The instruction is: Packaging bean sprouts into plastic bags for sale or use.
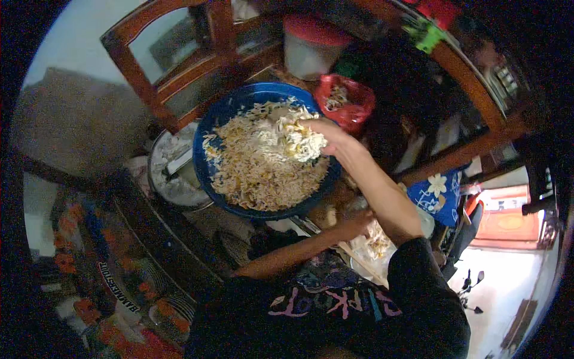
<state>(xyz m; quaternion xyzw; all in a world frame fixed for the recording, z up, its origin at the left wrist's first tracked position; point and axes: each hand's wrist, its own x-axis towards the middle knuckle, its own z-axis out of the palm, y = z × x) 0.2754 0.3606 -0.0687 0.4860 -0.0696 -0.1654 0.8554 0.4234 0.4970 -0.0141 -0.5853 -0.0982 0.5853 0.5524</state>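
A wide blue basin (206,173) is heaped with pale, yellowish shredded strips (263,179). Over its right side, my right hand (327,133) is closed around a clump of paler, flour-dusted strips (304,143). My left forearm crosses in front of my body, beneath my right arm. At its end, my left hand (359,224) is beside a pale container with more whitish strips (376,242); its fingers are dim and partly hidden, so their grip cannot be made out. A thin wooden stick (362,263) slants just below that hand.
Left of the basin stands a round pot of white powder (170,149) with a pale flat-edged tool (179,161) in it. Behind are a red plastic bag (345,102) holding some strips and a white bucket with a red lid (314,48). Wooden-framed glass panels (173,54) border the back.
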